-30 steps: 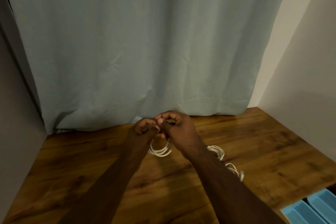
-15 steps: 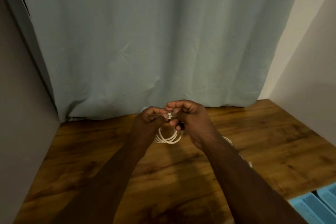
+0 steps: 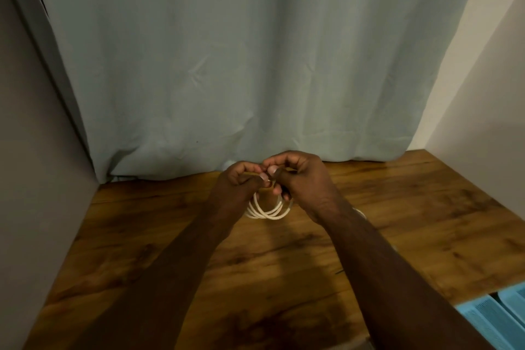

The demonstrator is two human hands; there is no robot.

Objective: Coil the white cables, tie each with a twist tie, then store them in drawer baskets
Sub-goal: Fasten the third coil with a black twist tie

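Two hands meet above the wooden table (image 3: 142, 236), just in front of the pale curtain (image 3: 241, 51). On the left, the left hand (image 3: 238, 182) curls tight, its grip pinching the top of the coiled white cable (image 3: 267, 212), whose loops hang between both wrists. The right hand (image 3: 301, 179) pinches there too; any twist tie is hidden by the fingertips. A sliver of a second cable (image 3: 360, 212) peeks past the right wrist. Far right, blue baskets (image 3: 488, 318) are cut off by the frame.

Glossy wooden table (image 3: 397, 207); matt cloth curtain (image 3: 255, 51).
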